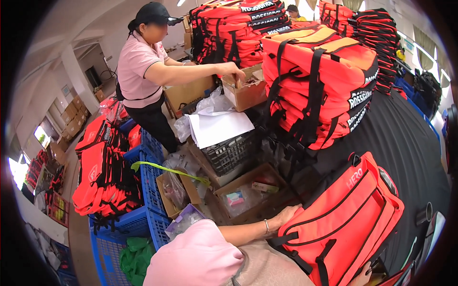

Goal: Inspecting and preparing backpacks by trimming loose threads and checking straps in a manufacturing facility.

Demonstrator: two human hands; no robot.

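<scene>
A red backpack (334, 229) with black straps and black piping lies tilted on the black-covered table in front of me. At its left edge, my left hand (288, 216) grips the side, its fingertips partly hidden by the fabric. My right hand (362, 275) is at the bag's lower right edge, closed on it, with much of the hand cut off or covered. A bracelet (266, 226) circles my left wrist.
Stacked red bags (319, 90) stand on the table (398, 138) ahead. Open cartons (250, 190) and a black crate (231, 155) sit left of it. Blue crates (152, 190) hold more red bags. A co-worker (148, 71) reaches into a small carton (245, 93).
</scene>
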